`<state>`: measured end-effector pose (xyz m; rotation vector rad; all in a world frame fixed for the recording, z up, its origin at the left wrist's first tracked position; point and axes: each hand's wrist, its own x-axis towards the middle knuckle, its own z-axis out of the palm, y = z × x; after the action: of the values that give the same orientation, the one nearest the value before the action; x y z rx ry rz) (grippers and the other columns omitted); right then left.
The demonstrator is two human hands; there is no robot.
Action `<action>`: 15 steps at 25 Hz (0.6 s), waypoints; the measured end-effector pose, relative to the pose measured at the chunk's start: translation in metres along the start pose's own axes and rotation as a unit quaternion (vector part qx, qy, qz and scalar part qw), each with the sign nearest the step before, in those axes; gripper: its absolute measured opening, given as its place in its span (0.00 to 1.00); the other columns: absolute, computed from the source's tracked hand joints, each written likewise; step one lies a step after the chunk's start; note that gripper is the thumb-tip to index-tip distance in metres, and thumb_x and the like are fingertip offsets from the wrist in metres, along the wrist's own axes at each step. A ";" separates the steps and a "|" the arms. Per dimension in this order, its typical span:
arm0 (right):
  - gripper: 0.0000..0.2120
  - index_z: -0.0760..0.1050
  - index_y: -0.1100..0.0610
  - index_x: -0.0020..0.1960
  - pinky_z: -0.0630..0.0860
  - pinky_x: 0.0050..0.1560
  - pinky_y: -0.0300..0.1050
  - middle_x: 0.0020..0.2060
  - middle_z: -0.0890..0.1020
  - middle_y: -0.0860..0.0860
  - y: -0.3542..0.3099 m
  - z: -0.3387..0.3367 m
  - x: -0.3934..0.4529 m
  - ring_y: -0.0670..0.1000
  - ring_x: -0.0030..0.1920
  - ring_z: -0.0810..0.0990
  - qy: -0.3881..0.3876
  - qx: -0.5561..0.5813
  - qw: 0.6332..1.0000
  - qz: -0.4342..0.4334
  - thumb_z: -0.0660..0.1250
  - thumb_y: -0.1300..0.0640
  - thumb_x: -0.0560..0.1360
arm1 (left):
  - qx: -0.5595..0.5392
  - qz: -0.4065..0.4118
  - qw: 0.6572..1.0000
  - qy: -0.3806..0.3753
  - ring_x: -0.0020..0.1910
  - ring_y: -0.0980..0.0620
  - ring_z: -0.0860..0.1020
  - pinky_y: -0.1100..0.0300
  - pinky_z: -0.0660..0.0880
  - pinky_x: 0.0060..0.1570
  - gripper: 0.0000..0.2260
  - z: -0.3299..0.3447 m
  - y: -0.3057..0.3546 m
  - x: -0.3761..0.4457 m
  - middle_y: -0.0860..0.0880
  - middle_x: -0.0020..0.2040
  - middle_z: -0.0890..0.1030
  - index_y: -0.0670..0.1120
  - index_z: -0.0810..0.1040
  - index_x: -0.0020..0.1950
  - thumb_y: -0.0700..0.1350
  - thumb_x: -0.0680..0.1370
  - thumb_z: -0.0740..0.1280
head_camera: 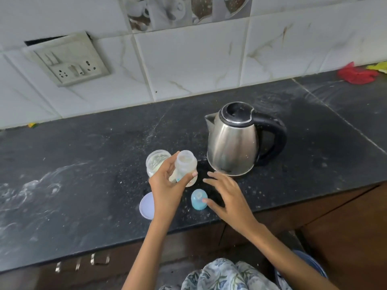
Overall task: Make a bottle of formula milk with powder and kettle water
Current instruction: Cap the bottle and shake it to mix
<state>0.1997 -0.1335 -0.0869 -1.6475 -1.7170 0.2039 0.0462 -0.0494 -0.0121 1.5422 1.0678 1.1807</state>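
Fingers (189,175) of the left hand (167,185) are clamped round the small clear plastic feeding bottle (185,165), open-mouthed, near the middle of the black speckled stone table (83,164). The right hand (228,197) hovers with fingers spread apart, thumb beside the blue bottle cap (198,200). The steel electric kettle (235,141) stands just right; a clear powder jar (156,162) is left, its white round lid (146,206) nearer.

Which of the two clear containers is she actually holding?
The baby bottle, gripped by the left hand. The wider powder jar stands behind it on the counter.
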 end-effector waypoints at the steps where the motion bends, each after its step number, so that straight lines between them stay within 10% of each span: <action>1: 0.23 0.72 0.51 0.68 0.63 0.70 0.46 0.69 0.72 0.49 -0.005 0.013 -0.004 0.48 0.70 0.68 -0.012 0.008 1.000 0.023 0.67 0.45 0.75 | 0.001 -0.003 1.000 0.000 0.54 0.62 0.80 0.72 0.73 0.52 0.22 -0.004 -0.001 -0.002 0.54 0.53 0.83 0.45 0.79 0.58 0.37 0.66 0.78; 6: 0.24 0.76 0.54 0.61 0.75 0.61 0.55 0.57 0.81 0.48 -0.015 0.042 0.000 0.50 0.56 0.80 -0.026 -0.005 0.997 0.078 0.76 0.51 0.68 | -0.028 -0.012 1.000 -0.008 0.55 0.60 0.79 0.72 0.74 0.52 0.23 -0.007 -0.008 -0.005 0.53 0.54 0.83 0.45 0.79 0.58 0.37 0.65 0.78; 15: 0.20 0.72 0.56 0.65 0.81 0.51 0.38 0.60 0.78 0.51 -0.006 -0.005 -0.006 0.51 0.60 0.78 0.154 0.148 0.952 0.218 0.70 0.57 0.75 | -0.013 -0.052 0.998 -0.028 0.59 0.57 0.78 0.52 0.74 0.62 0.27 0.030 -0.053 -0.019 0.54 0.58 0.81 0.50 0.78 0.60 0.49 0.63 0.80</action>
<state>0.1973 -0.1414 -0.0825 -1.7048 -1.0237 0.3716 0.0663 -0.0594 -0.0714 1.4731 1.0784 1.0695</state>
